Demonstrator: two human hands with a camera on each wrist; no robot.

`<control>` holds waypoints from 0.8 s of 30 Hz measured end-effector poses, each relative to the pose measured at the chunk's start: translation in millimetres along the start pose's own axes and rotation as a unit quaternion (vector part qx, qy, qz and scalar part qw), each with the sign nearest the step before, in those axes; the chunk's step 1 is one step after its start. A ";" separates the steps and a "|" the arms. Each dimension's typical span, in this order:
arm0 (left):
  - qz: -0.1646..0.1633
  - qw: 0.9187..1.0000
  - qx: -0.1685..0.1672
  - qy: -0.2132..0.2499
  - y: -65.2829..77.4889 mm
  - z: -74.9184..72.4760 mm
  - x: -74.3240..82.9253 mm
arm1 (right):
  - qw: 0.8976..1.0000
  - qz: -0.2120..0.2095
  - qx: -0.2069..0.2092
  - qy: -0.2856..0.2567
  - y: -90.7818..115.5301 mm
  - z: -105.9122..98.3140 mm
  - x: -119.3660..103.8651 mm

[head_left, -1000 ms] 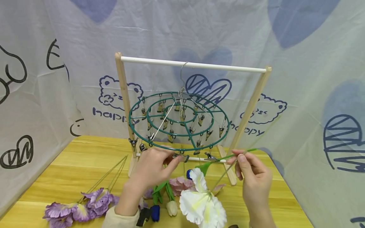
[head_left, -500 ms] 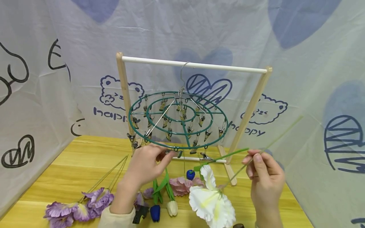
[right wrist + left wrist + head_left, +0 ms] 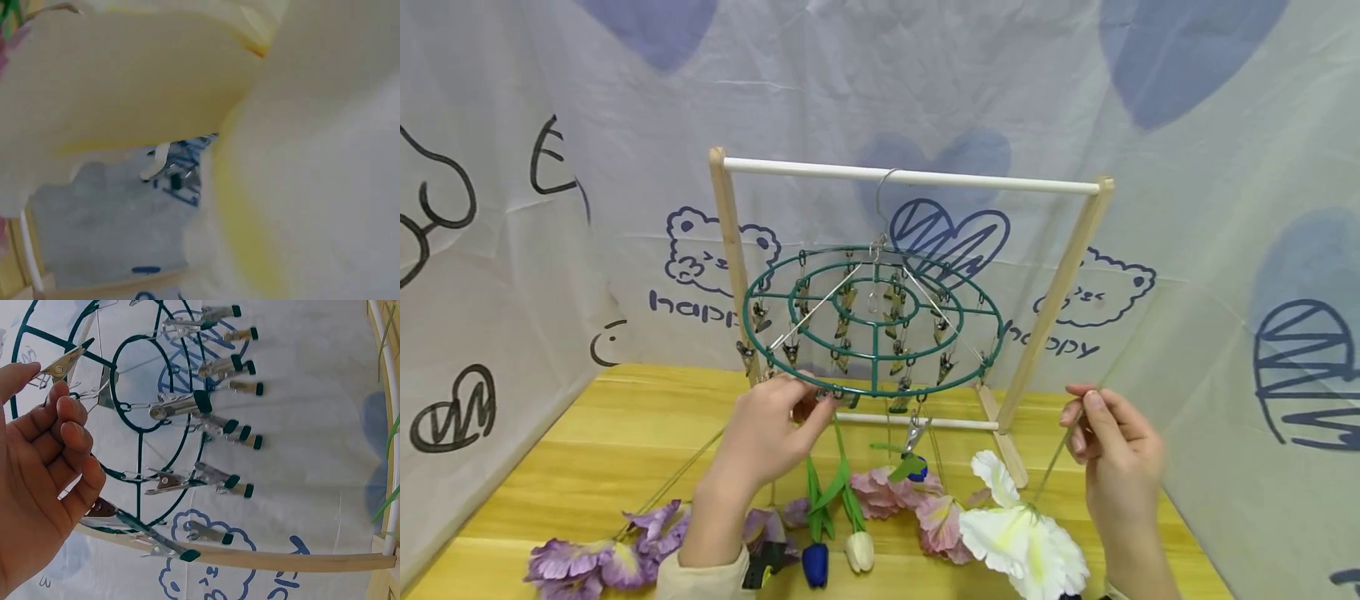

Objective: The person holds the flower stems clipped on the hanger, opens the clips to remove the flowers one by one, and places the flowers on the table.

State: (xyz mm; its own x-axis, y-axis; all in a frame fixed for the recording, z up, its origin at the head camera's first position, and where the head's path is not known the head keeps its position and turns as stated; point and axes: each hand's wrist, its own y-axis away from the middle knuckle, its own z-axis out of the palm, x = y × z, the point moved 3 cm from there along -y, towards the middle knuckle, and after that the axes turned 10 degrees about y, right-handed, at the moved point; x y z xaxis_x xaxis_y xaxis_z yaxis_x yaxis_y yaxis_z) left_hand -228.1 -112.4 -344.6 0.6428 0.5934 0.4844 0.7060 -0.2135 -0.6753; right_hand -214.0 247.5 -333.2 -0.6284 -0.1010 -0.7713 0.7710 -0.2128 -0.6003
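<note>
My left hand (image 3: 775,429) pinches a small metal clip (image 3: 61,366) at the front rim of a round green clip hanger (image 3: 874,357), between thumb and forefinger. Off to the right, my right hand (image 3: 1120,446) pinches the thin stem (image 3: 1056,458) of a white artificial iris (image 3: 1026,542), whose bloom hangs low. That bloom's pale petals (image 3: 144,81) fill most of the right wrist view. Right of my left hand, another clip (image 3: 914,435) dangles from the rim, with green leaf and a blue tulip bloom (image 3: 917,469) just under it.
A wooden stand (image 3: 1060,292) with a white top bar (image 3: 910,177) carries the hanger. On the table (image 3: 572,442) lie purple flowers (image 3: 568,567), pink flowers (image 3: 880,493), a white tulip (image 3: 860,552) and another blue tulip (image 3: 815,567). A printed cloth (image 3: 820,83) hangs behind.
The hanger has turned, its front rim going left along with my left hand and the clip. My right hand has moved right with the white iris, away from the green tulip stem.
</note>
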 end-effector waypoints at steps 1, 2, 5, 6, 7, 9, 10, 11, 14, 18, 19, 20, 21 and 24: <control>-0.003 1.000 0.004 0.001 0.5 -1.2 -0.8 | 1.000 0.010 -0.005 0.027 -1.7 -2.1 2.3; -0.004 1.000 0.007 0.000 0.8 -2.4 -1.6 | 0.999 0.019 -0.012 0.042 -3.7 -4.1 5.1; -0.006 1.000 0.015 -0.004 1.4 -5.9 -3.8 | 0.993 0.049 -0.025 0.106 -9.9 -10.9 15.1; -0.008 1.000 0.017 -0.005 1.6 -6.8 -4.6 | 0.990 0.061 -0.031 0.125 -11.9 -13.3 19.0; -0.010 1.000 0.019 -0.007 1.7 -7.5 -5.4 | 0.986 0.071 -0.037 0.144 -13.9 -15.7 23.0; -0.015 1.000 0.021 -0.009 2.2 -8.7 -6.8 | 0.977 0.096 -0.056 0.180 -17.5 -20.6 31.4; -0.018 1.000 0.022 -0.010 2.7 -9.2 -7.4 | 0.972 0.108 -0.069 0.197 -19.0 -22.9 36.0; -0.019 0.999 0.023 -0.011 3.1 -9.7 -7.9 | 0.966 0.118 -0.083 0.216 -20.3 -24.9 40.6; -0.021 0.999 0.025 -0.016 4.1 -10.7 -8.8 | 0.945 0.135 -0.124 0.270 -23.6 -29.7 54.3; -0.021 0.999 0.030 -0.018 4.9 -11.9 -9.2 | 0.920 0.161 -0.161 0.320 -28.2 -33.7 74.2; -0.020 0.999 0.031 -0.018 4.9 -12.2 -9.2 | 0.913 0.170 -0.169 0.329 -29.5 -34.6 79.6; -0.020 0.999 0.032 -0.018 4.9 -12.5 -9.2 | 0.907 0.181 -0.178 0.336 -30.8 -35.7 85.2; -0.020 0.999 0.033 -0.019 4.9 -12.8 -9.2 | 0.901 0.192 -0.187 0.342 -32.2 -36.8 90.9; -0.018 0.999 0.034 -0.021 4.1 -13.6 -9.2 | 0.882 0.218 -0.216 0.359 -35.2 -39.4 107.7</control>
State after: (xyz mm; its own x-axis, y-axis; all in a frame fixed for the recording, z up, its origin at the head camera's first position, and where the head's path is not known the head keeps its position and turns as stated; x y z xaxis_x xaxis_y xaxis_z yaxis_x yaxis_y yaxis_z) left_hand -227.1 -129.3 -344.3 0.6039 0.6316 0.4862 0.7050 -0.1388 -0.6955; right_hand -304.7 282.4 -403.5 -0.1551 0.5924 -0.7906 0.9879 0.0998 -0.1190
